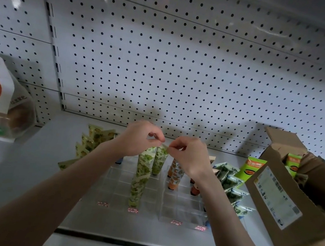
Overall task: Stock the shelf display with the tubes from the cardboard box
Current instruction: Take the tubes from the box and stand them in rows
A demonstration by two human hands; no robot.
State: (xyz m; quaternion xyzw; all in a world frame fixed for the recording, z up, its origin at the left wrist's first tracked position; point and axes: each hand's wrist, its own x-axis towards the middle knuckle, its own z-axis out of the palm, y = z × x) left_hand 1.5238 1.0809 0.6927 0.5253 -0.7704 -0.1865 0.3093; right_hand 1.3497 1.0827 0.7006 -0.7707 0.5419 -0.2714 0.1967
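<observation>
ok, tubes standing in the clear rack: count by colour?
Green leaf-print tubes: 3 (left hand and right hand pinch the top of the rear one)
Orange-print tubes: 2 plainly visible; others may be hidden behind the right arm
Total: 5 plainly visible
</observation>
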